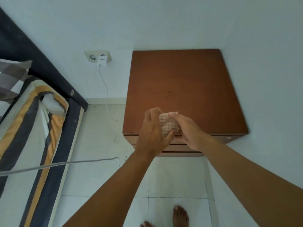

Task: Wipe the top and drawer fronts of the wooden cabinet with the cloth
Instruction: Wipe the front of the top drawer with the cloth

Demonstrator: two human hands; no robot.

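Note:
The wooden cabinet [183, 82] stands against the white wall, its brown top bare and seen from above. Its drawer fronts [183, 152] show as a narrow strip below the front edge. A small checked cloth [167, 123] is bunched between both hands, over the cabinet's front edge. My left hand [152, 136] grips the cloth from the left with its thumb underneath. My right hand [188, 130] holds the cloth's right side, fingers curled over it.
A bed with a striped cover [32, 128] fills the left. A wall socket with a white charger [100, 58] sits left of the cabinet, its cable [107, 99] trailing over the tiled floor. A grey cord [57, 163] crosses lower left. My bare feet [180, 215] stand below.

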